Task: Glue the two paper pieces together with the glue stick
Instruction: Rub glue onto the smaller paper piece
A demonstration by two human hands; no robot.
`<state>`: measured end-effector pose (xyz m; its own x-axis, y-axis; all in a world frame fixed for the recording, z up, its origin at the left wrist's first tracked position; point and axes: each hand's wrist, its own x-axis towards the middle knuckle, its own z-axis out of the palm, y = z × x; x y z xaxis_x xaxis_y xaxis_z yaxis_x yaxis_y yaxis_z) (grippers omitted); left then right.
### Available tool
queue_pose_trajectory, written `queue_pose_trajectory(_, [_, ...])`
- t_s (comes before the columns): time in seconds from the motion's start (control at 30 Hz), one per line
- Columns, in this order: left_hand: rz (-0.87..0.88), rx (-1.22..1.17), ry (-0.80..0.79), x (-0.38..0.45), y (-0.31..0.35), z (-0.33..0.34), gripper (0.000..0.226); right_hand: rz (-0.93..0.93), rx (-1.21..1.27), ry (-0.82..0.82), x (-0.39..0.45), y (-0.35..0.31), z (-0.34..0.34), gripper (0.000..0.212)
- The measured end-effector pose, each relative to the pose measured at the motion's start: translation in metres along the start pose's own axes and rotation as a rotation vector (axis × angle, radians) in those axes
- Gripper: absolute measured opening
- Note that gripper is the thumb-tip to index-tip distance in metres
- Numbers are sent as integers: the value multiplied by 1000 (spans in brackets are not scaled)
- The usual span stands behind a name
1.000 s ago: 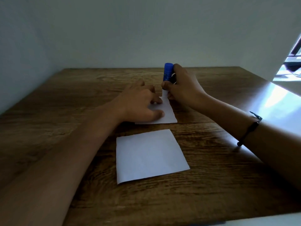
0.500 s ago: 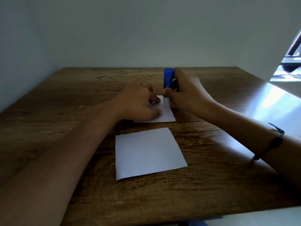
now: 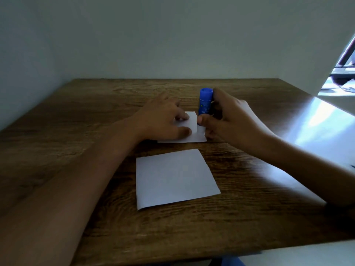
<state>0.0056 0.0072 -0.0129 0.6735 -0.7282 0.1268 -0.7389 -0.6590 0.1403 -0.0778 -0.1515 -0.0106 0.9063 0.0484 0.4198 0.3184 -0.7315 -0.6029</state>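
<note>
Two white paper squares lie on the wooden table (image 3: 76, 131). The far paper (image 3: 192, 138) is mostly covered by my left hand (image 3: 163, 120), which presses it flat with spread fingers. My right hand (image 3: 228, 120) grips the blue glue stick (image 3: 205, 101) upright, its lower end down on the right part of that far paper. The near paper (image 3: 175, 177) lies untouched in front of both hands.
A pale wall stands behind the table and along its left side. At the right the table's edge meets a bright white surface (image 3: 326, 120), with dark objects (image 3: 343, 73) at the far right. The table's front edge is close to me.
My right hand has slid the glue stick down the far paper towards me, along its right side. My left hand has stayed on the paper. The view has shifted slightly.
</note>
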Motion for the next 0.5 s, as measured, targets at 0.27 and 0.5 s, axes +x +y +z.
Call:
queue_pose_trajectory(0.27, [-1, 22, 27, 2, -3, 3, 50, -7, -20, -20, -13, -1, -6, 23])
queue_pose_trajectory(0.5, [-105, 164, 80, 5, -7, 12, 61, 101, 250, 80, -3, 8, -9, 49])
